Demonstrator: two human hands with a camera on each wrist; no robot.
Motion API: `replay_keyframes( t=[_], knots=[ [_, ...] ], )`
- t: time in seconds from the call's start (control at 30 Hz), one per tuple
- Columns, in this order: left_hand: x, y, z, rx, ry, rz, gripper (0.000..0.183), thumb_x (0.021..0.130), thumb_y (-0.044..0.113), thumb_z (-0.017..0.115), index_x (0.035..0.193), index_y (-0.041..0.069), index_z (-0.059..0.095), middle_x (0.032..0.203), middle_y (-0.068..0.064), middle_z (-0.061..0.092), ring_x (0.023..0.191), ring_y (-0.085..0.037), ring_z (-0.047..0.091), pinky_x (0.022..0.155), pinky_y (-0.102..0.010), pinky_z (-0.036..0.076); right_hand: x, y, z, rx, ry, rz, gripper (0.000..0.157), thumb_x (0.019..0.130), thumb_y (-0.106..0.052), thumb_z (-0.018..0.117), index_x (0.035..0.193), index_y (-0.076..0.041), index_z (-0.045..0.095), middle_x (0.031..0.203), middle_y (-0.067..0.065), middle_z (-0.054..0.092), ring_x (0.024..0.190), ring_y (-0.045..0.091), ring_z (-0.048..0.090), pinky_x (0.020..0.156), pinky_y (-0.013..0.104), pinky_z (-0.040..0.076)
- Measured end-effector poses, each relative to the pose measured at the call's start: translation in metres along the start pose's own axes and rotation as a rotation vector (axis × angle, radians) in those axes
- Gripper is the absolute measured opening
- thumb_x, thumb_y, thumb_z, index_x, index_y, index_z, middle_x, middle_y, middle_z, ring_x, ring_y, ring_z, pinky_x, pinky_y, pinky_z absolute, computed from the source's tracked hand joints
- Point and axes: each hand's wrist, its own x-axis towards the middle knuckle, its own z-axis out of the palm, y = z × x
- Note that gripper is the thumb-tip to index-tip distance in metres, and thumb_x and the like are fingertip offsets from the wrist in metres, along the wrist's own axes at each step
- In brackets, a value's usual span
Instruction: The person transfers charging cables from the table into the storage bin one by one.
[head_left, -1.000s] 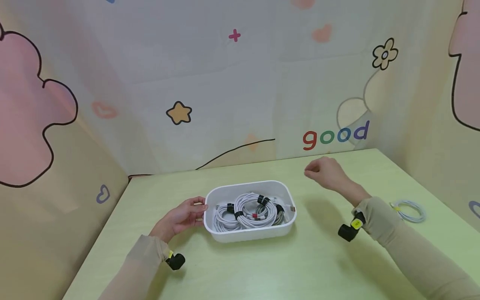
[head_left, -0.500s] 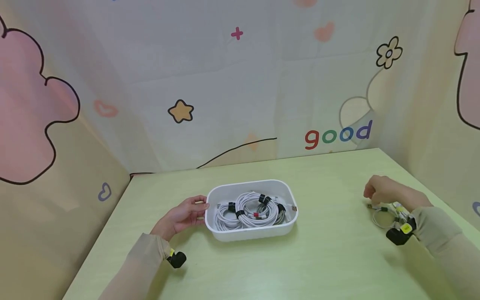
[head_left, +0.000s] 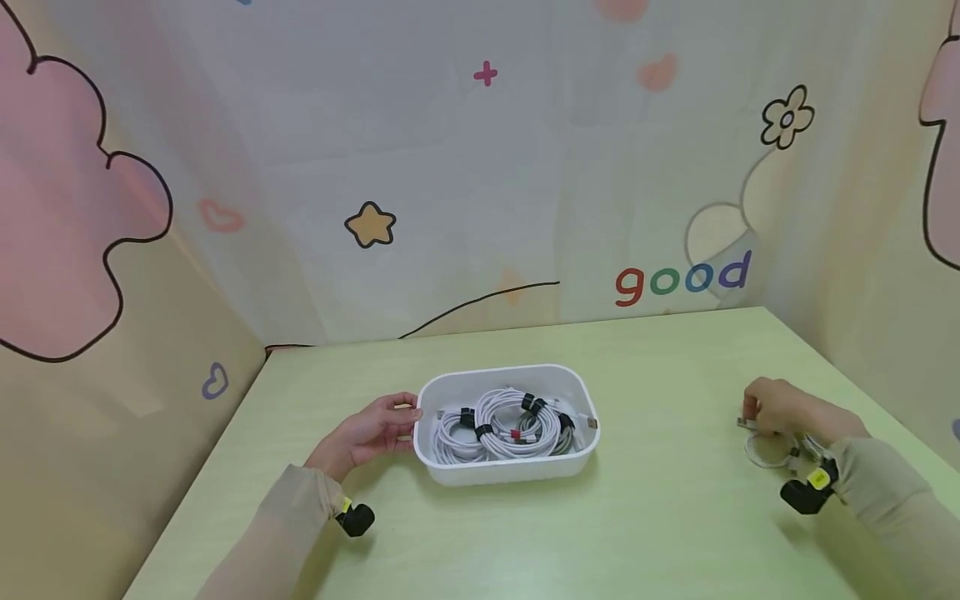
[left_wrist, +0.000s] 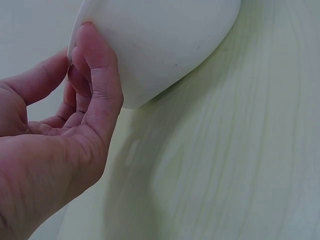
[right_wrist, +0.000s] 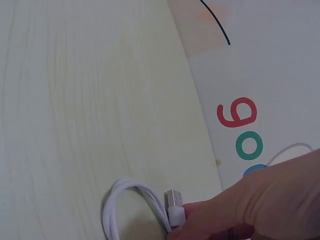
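My left hand [head_left: 367,435] grips the left end of a white plastic box [head_left: 506,473], thumb at the rim and fingers along the outer wall. Coiled white charging cables [head_left: 517,423] with black ties lie in the box; a USB plug [head_left: 591,422] rests at its right rim. At the right of the table my right hand [head_left: 787,408] pinches another white USB cable [right_wrist: 112,210] beside its plug. The metal plug [right_wrist: 175,198] pokes out past the fingers in the right wrist view. The hand hides part of this coil. In the left wrist view my left hand [left_wrist: 75,120] curls over the box edge [left_wrist: 160,55].
The pale green table [head_left: 525,542] meets a patterned cloth backdrop [head_left: 450,167] behind and at both sides. A camera [head_left: 356,520] is strapped on the left wrist and another camera [head_left: 808,496] on the right. Bare table lies between box and right hand.
My right hand has swung from beside the box's right end to the cable at the right, then lowered onto it and closed its fingers. The left hand has stayed at the box.
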Motion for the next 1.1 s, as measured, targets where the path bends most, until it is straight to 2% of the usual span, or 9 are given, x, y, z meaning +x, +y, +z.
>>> replay_keyframes(
  t=[0.27,0.47,0.67,1.1],
  knots=[
    [0.0,0.0,0.002,0.01,0.028,0.006,0.019,0.098,0.006,0.051,0.115,0.004,0.044,0.1,-0.003,0.061,0.083,-0.012,0.063,0.072,-0.029,0.058,0.004,0.009,-0.005,0.078,-0.047,-0.023,0.019,0.067,0.008,0.059,0.084,0.0,0.056,0.078,0.006,0.054,0.068,0.018,0.049,0.055,0.028,0.042],
    [0.001,0.001,0.0,0.015,0.03,-0.003,0.019,0.098,0.006,0.05,0.116,0.003,0.043,0.1,-0.003,0.061,0.084,-0.011,0.064,0.073,-0.029,0.058,0.005,0.01,-0.003,0.176,-0.052,-0.026,0.015,0.073,0.005,0.064,0.086,0.001,0.057,0.076,0.002,0.055,0.065,0.014,0.05,0.053,0.026,0.045],
    [0.0,0.001,0.002,0.017,0.032,-0.011,0.018,0.099,0.006,0.05,0.115,0.004,0.043,0.1,-0.002,0.062,0.084,-0.011,0.064,0.073,-0.029,0.058,0.007,0.002,-0.003,0.278,-0.093,-0.015,0.015,0.078,0.003,0.065,0.092,0.007,0.059,0.08,0.004,0.057,0.069,0.015,0.054,0.058,0.027,0.054],
    [0.0,0.0,0.001,0.026,0.023,-0.007,0.017,0.099,0.006,0.049,0.115,0.006,0.043,0.1,-0.002,0.062,0.084,-0.01,0.064,0.073,-0.029,0.058,0.02,-0.021,-0.014,0.368,-0.143,-0.025,0.019,0.083,0.0,0.064,0.099,0.008,0.058,0.087,0.007,0.06,0.073,0.017,0.057,0.067,0.028,0.056]
  ],
)
